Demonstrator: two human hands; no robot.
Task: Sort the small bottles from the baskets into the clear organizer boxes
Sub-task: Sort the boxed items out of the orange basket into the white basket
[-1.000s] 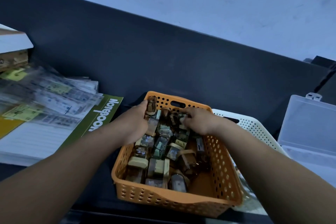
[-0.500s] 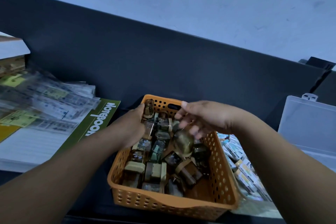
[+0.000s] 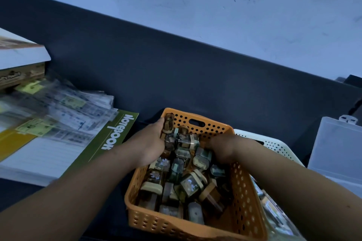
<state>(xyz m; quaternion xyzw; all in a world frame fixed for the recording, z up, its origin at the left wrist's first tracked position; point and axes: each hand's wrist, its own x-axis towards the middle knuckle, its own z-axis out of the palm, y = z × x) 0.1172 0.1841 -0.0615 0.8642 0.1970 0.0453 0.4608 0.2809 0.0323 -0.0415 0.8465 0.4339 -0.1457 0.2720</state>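
While both forearms reach into it, an orange basket [image 3: 195, 227] of moulded plastic sits on the dark counter [image 3: 176, 76]. Its walls are punched with rows of round holes, and a slot handle is cut in the far end. Inside lies a jumble of small bottles [image 3: 191, 184]. They are squat, square-shouldered glass in clear, greenish and amber tints, with pale beige caps, and most are tipped on their sides. Their little printed labels are too blurred to read.

The left grip [image 3: 148, 146] is at the basket's far left corner, fingers curled round a tall amber bottle [image 3: 168, 125] that stands upright against the far wall. Just right of it, between the two grips, a clear bottle [image 3: 186, 140] with a beige band lies crosswise. The right grip [image 3: 221, 148] is knuckles up, fingers bent down among the bottles. Its fingertips are hidden, so I cannot tell whether it has hold of anything.

Right of the right grip, a white basket [image 3: 274, 145], also perforated, sits close against the orange one. Beyond it is a frosted clear organizer box [image 3: 337, 143] with a small white clasp at its far edge.

Left of the left grip lies a green cover [image 3: 115, 135] printed "NOTEBOOK" in white capitals, with a fanned pile of clear-wrapped packets [image 3: 64, 111] overlapping it. Their yellow-green labels are unreadable.
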